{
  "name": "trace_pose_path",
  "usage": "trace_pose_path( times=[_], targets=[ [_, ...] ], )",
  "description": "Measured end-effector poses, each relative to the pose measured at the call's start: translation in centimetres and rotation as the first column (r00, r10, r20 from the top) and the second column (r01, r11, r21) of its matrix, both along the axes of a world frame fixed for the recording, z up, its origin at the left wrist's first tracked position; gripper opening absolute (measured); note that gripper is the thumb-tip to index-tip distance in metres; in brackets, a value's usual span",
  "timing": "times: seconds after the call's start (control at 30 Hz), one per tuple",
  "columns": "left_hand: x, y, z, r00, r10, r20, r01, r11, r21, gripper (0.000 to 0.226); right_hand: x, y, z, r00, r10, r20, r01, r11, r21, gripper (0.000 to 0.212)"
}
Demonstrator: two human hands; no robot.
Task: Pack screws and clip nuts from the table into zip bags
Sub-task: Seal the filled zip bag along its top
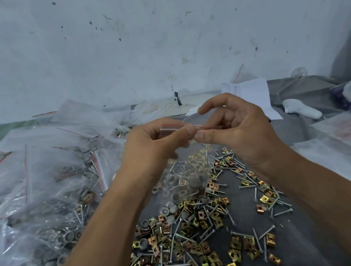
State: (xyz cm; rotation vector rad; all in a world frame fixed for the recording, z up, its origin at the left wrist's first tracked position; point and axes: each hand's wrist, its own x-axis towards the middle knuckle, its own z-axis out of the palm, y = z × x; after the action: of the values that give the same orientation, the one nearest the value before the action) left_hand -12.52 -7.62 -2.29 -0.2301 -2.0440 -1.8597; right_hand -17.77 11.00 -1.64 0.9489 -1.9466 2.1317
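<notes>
The bench [245,265] is covered by a dark grey cloth, on which the loose stock is kept within easy reach directly below the work. To the left, a large heap of filled bags [31,187] is piled out of the way, presumably so that finished packs are kept apart from unsorted parts. At the far right, a sheet of printed paper [253,97] and a white plastic object [302,111] are seen, well apart from the work.

In the middle, screws [178,227] and yellowish clip nuts [212,258] are spread in a mixed pile, with grey round caps [171,219] among them.

Above that pile a clear zip bag [182,172] is held upright at its red-lined mouth, so that its contents hang at the bottom and nothing can spill. The strip is pinched by the left hand [149,145] on one side and by the right hand [235,129] on the other, thumbs nearly touching. The seal is judged to be in the course of being pressed closed or pulled open; which cannot be told. Grey caps and some screws are seen through the bag.
</notes>
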Motion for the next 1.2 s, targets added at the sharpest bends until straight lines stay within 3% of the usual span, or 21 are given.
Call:
trace_pose_path(
  times=[0.27,0.43,0.57,0.73,1.0,1.2],
  targets=[
    [-0.1,-0.7,0.1,0.990,0.118,-0.077,-0.121,0.992,-0.035,0.011,0.3,-0.3,0.4,0.996,-0.063,0.061,0.058,0.995,0.078,0.035],
    [0.1,-1.1,0.3,0.983,0.166,-0.076,-0.171,0.983,-0.067,0.020,0.1,0.2,0.8,0.994,-0.075,0.080,0.068,0.994,0.084,0.036],
    [0.2,-1.0,0.6,0.984,0.165,-0.071,-0.169,0.984,-0.050,0.023,-0.2,1.0,1.2,0.988,-0.132,0.078,0.127,0.990,0.067,0.041],
    [0.2,-1.2,0.7,0.994,0.106,-0.013,-0.107,0.993,-0.053,0.021,-0.5,1.7,1.3,0.991,-0.091,0.098,0.088,0.995,0.040,0.038],
    [0.8,-0.7,0.0,0.994,0.085,0.064,-0.086,0.996,0.012,0.027,-0.3,1.6,0.8,0.995,-0.097,0.036,0.097,0.995,0.023,0.036],
    [0.0,2.1,-0.7,0.987,0.151,0.052,-0.156,0.979,0.128,0.011,-0.3,1.1,0.3,0.996,-0.087,-0.011,0.088,0.995,0.040,0.028]
  ],
)
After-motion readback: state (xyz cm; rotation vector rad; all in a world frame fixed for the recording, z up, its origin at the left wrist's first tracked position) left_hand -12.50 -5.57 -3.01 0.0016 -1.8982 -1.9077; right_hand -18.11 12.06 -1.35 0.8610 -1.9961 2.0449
